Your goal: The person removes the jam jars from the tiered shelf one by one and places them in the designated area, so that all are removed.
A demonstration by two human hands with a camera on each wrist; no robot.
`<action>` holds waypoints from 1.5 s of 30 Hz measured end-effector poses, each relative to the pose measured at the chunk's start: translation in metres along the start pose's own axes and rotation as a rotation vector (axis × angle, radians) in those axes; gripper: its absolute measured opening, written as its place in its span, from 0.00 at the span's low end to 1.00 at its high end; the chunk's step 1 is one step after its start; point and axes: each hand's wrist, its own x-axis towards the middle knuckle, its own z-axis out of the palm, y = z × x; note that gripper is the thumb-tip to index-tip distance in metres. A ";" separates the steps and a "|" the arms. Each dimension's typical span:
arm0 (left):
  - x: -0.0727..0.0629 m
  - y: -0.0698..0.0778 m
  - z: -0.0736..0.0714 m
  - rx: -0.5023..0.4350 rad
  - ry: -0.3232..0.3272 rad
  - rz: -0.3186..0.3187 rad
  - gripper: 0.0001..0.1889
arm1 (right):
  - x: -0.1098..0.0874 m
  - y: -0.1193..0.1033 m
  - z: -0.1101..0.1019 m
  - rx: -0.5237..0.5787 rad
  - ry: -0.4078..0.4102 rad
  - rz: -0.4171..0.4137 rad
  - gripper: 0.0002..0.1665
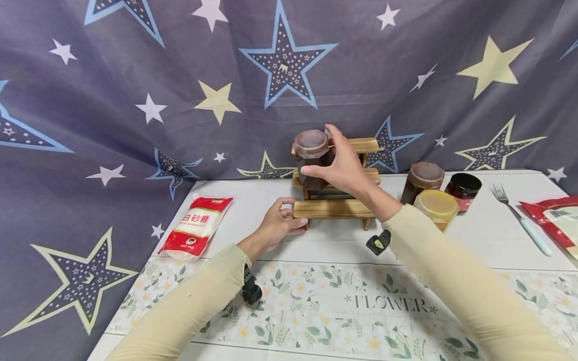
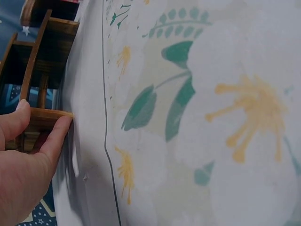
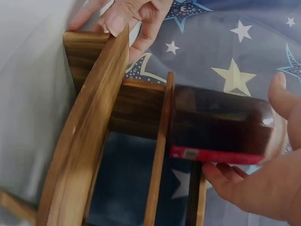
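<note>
A dark jar with a translucent lid (image 1: 311, 144) stands upright toward the left end of the middle step of a small wooden three-step rack (image 1: 331, 209). In the right wrist view, the dark jar (image 3: 216, 122) shows a red label strip along one side. My right hand (image 1: 345, 168) is around the jar's upper part, thumb and fingers spread; firm contact is not visible. With my left hand (image 1: 277, 223) I hold the left end of the lowest step, thumb and fingers on either side of the wood (image 2: 49, 115).
Left of the rack lies a red-and-white sugar bag (image 1: 197, 225). On the right stand another dark jar (image 1: 422, 180), a yellow-lidded jar (image 1: 435, 205) and a black-lidded jar (image 1: 463, 188). Farther right are a fork (image 1: 524, 220) and a red package (image 1: 553, 225). A starred curtain (image 1: 289, 115) hangs behind.
</note>
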 end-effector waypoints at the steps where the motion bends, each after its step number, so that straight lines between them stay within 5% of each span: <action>1: 0.000 0.000 0.000 0.002 -0.001 0.000 0.31 | 0.002 0.000 0.003 -0.002 0.008 -0.001 0.63; 10: -0.001 0.000 -0.001 0.010 -0.014 -0.001 0.31 | 0.008 0.000 0.016 0.067 0.079 -0.017 0.50; 25: -0.001 0.001 0.001 0.008 -0.017 0.024 0.30 | 0.007 -0.002 0.012 0.074 0.165 -0.024 0.46; 34: -0.003 -0.001 -0.002 0.016 0.005 0.020 0.31 | -0.015 -0.020 -0.021 0.037 0.182 -0.084 0.45; 45: -0.001 -0.001 -0.001 0.017 -0.006 0.028 0.31 | -0.047 -0.038 -0.080 -0.038 0.265 -0.054 0.45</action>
